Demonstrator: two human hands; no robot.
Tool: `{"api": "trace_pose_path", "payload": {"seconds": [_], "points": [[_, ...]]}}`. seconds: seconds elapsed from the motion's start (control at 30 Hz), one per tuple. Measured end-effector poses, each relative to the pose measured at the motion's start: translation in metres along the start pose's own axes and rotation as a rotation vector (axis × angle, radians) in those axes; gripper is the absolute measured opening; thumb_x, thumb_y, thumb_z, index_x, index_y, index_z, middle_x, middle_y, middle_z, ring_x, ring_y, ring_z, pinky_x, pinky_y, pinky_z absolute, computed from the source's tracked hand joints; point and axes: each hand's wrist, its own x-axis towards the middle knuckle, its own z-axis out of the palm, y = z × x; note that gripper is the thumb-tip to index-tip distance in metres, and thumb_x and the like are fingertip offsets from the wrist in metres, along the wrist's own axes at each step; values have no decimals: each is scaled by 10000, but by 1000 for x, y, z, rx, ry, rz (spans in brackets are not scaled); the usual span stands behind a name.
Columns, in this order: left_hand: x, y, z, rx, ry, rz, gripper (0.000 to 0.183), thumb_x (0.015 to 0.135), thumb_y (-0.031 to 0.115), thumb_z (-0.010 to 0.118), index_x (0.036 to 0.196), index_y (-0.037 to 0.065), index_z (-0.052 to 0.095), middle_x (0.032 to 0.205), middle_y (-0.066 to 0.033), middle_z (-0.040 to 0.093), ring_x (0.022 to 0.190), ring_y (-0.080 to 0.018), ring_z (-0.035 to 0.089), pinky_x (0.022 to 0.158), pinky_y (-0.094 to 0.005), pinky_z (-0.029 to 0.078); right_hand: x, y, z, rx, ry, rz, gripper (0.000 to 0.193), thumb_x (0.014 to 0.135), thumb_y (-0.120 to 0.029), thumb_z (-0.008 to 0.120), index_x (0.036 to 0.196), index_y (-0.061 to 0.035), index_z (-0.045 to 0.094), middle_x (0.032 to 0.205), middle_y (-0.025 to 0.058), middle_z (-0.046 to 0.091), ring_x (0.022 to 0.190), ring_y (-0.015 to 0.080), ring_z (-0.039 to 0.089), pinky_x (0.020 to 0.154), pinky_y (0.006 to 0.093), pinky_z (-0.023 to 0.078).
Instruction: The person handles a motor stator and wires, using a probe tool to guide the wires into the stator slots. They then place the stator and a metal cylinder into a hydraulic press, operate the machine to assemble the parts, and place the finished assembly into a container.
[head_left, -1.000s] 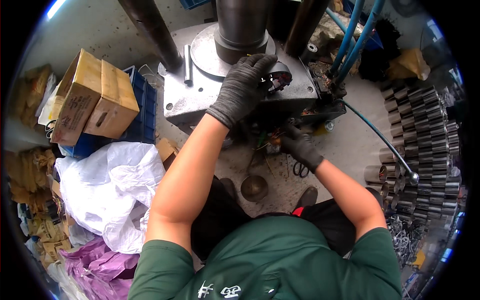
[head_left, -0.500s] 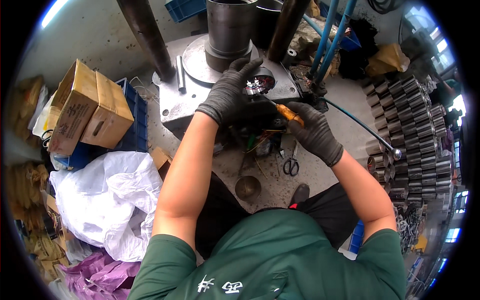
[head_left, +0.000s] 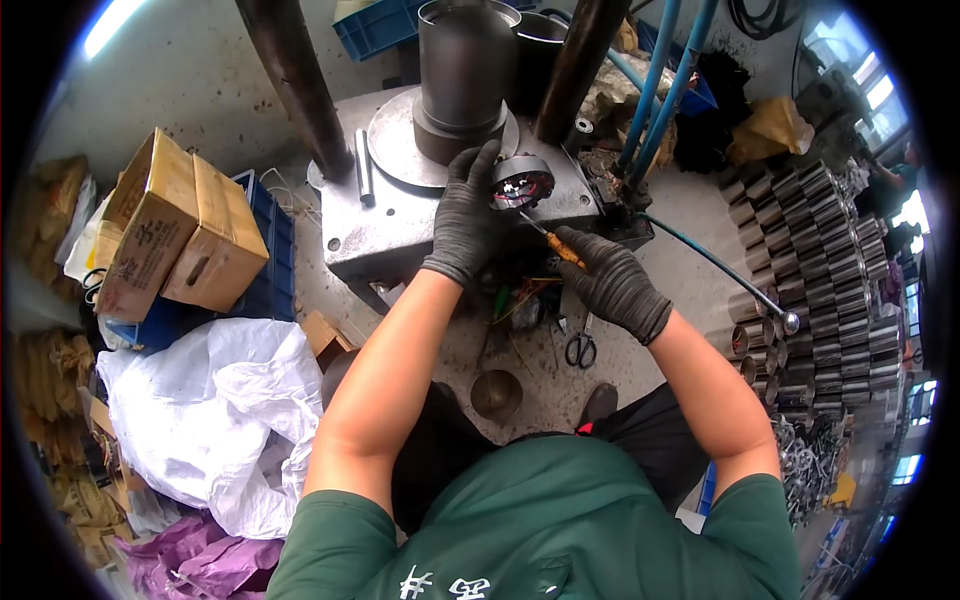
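2 gloved hands (head_left: 466, 225) (head_left: 615, 282), 1 orange-handled tool (head_left: 564, 248), 1 ring-shaped part (head_left: 522, 181). 2 dark columns (head_left: 293, 85) (head_left: 580, 72), 1 ball-ended lever (head_left: 791, 322), 1 short steel rod (head_left: 363, 168), 1 white sack (head_left: 205, 410). Steel sleeves (head_left: 835, 290): dozens, too packed to count.

Over metal worktop's (head_left: 360, 225) near edge, dark-gloved L hand (head_left: 467, 222) is up against a tilted round part (head_left: 525, 166) w/ red wires (head_left: 538, 187) inside; grip partly hidden. R hand (head_left: 615, 282), same kind of glove, is just off worktop's near edge, gripping an orange-handled tool (head_left: 565, 248), tip at part's near rim; can't tell if touching. On worktop: round plate (head_left: 395, 145) w/ upright steel cyl. (head_left: 465, 75), plus metal rod (head_left: 363, 170) on worktop's L end. Floor (head_left: 545, 385), near side of worktop: scissors (head_left: 580, 348), round bowl (head_left: 496, 396). L of worktop: cardbd box (head_left: 215, 235), blue crate (head_left: 278, 235); nearer, white sack (head_left: 200, 420). R of worktop: blue hoses (head_left: 660, 85), ball-ended lever (head_left: 725, 270), stacked metal tubes (head_left: 830, 270).
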Motion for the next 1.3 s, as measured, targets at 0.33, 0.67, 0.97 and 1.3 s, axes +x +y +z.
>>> {"api": "trace_pose_path", "payload": {"seconds": [0.33,0.67,0.97,1.3], "points": [[-8,-3,2,57,-43,18,1083,678,66,906,1608,253,383,1340,-175,488,1172,-363,618,986,-427,593,4,10,5,331,44,-37,473,972,-174,646,1411,-2,615,1198,274,721,1107,378,719,953,410,573],[-10,1,5,-29,12,14,940,734,15,829,1553,272,445,1251,-184,561,1062,-394,650,879,-471,577,20,-31,-6,-140,-96,57,469,993,-163,586,1432,0,580,1019,307,710,964,431,708,841,475,567],[-1,7,3,37,-6,-13,857,759,34,792,1526,233,466,1165,-204,576,1011,-406,658,865,-492,570,30,-47,-7,-442,-153,66,512,972,-169,560,1460,-16,554,832,226,717,785,378,711,736,485,565],[-6,4,0,13,-27,-2,900,733,19,826,1522,248,458,1193,-209,566,1059,-420,644,902,-499,567,30,-34,-8,-354,-153,-30,484,967,-166,558,1427,-18,586,965,261,722,867,402,718,793,489,568]]}}
